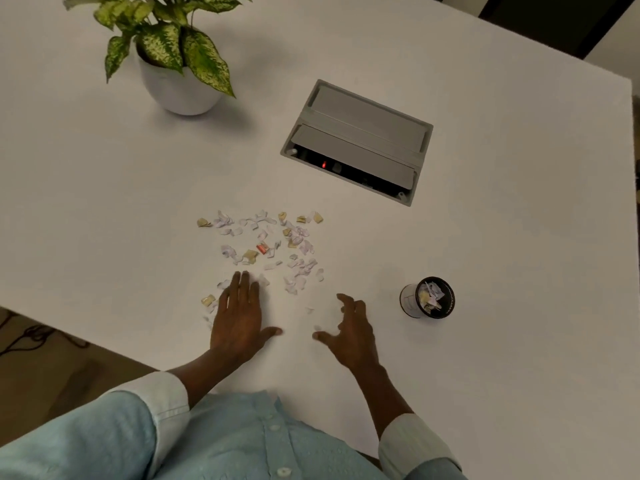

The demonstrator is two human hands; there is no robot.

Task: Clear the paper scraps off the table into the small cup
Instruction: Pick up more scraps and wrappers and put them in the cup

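Left hand (pixel 239 317) flat, fingers spread and pressed palm-down on the worktop (pixel 104 202), covering the near-left fringe of the paper scraps (pixel 266 247); nothing pinched in that grip. Right hand (pixel 353 332) hovering or lightly touching with fingers curled into a loose claw, thumb out to the side; grip half open, apparently empty, though a tiny scrap lies just beside the thumb tip.

Scraps scattered in a loose patch beyond both hands, mostly white with a few yellow bits and one reddish piece; a few stragglers left of the left hand. Small cup (pixel 427 297) standing upright to the right of the right hand, near but apart, already holding some scraps.

Step in hand, by the look of it: gathering, mid-task, most of the pile not yet collected. Next move likely calls for raking scraps together under the flat left palm, pinching up a clump with the right, then carrying it rightward over the cup's narrow mouth.

Plenty of bare worktop on all sides. Near-left edge close to the left wrist, so sweeping toward it risks losing bits to the floor. Potted plant (pixel 176 64) and recessed socket box (pixel 356 143) well beyond, clear of the path.
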